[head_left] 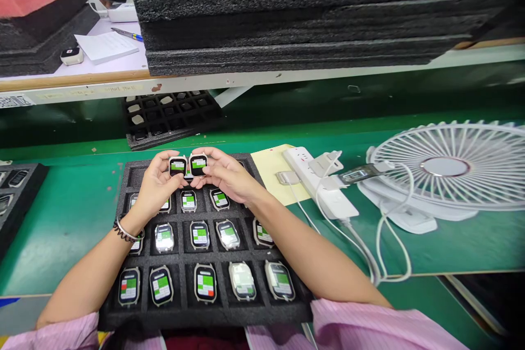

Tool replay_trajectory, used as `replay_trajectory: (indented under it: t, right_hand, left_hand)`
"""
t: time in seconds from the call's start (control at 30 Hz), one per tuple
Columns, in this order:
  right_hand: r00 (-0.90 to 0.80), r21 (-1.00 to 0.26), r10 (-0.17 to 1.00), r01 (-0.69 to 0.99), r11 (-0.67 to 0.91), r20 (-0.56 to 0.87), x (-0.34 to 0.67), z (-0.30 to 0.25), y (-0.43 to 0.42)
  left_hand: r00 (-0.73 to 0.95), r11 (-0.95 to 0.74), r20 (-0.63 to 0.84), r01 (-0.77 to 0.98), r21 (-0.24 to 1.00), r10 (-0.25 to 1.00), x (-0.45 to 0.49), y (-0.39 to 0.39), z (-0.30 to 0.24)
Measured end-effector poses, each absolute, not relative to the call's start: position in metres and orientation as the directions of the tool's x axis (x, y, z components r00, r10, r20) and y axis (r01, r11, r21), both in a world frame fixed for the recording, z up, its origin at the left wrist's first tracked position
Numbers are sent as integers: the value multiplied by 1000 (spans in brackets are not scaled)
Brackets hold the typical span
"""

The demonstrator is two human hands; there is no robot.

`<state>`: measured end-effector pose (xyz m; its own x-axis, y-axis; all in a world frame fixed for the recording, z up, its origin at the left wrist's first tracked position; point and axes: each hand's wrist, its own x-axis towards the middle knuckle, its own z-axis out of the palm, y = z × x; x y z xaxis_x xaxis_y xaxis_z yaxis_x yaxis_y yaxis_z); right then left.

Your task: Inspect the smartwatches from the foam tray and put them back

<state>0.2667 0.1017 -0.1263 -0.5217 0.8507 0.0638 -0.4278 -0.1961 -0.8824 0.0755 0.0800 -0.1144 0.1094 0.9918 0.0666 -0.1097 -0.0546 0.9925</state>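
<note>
Above the far row of a black foam tray (205, 314), each of my hands grips a smartwatch body without a strap. My left hand (158, 186) is closed around one smartwatch (178, 165), its screen lit partly green. Beside it, a second smartwatch (198, 164) with a similar lit screen sits between the thumb and fingers of my right hand (229, 178). Several more lit watches lie in the tray's compartments, among them one with a red patch (205, 283) in the near row. My hands and forearms cover some compartments.
To the right stand a white power strip (320, 183) with plugs and cables, and a white fan (447, 167). A yellow sheet (274, 167) lies under the strip. Stacked black foam (307, 22) fills the shelf above. Other watch trays sit underneath (172, 115) and at the left (20, 191).
</note>
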Motion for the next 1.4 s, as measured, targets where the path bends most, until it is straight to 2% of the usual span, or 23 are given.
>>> replay_trajectory:
  t: [0.47,1.4]
  right_hand:
    - [-515,-902,853,-403,-157,82,265,-128,102]
    - [-500,-915,864,-372,-158,55,264,-130,105]
  left_hand:
    - [117,-61,72,-101,993,991,74,79,-113]
    - [128,62,-40,-167,984,991,72,79,-109]
